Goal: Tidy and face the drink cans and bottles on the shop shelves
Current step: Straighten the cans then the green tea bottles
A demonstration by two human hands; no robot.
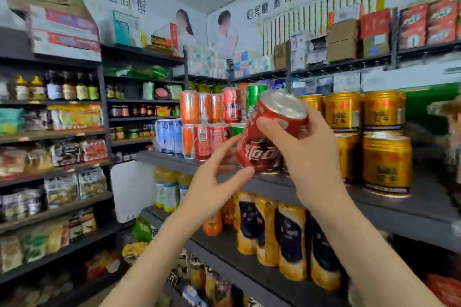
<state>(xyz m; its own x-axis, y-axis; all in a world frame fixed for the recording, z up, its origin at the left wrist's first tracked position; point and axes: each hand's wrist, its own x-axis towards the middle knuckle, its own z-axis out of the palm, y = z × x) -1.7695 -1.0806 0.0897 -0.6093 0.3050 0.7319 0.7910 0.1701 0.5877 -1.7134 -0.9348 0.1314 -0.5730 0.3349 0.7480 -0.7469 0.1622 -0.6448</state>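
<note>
Red cola can (268, 132): held off the shelf (411, 209), tilted, top toward 1 o'clock; right hand (308, 159) fingers curled round its body from 4 o'clock; left hand (212, 182) fingers nearly straight, thumb touching its base at 7 o'clock.

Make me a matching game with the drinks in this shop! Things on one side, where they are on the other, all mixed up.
Things:
1. red metal cola can
2. shiny gold metal cans
3. blue-and-white metal cans
4. orange plastic bottles with dark blue labels

Places:
A. left end of the grey can shelf
B. on the lower shelf
C. tilted, gripped by the right hand
D. stacked at the right of the grey can shelf

Pairs: 1-C, 2-D, 3-A, 4-B
</note>
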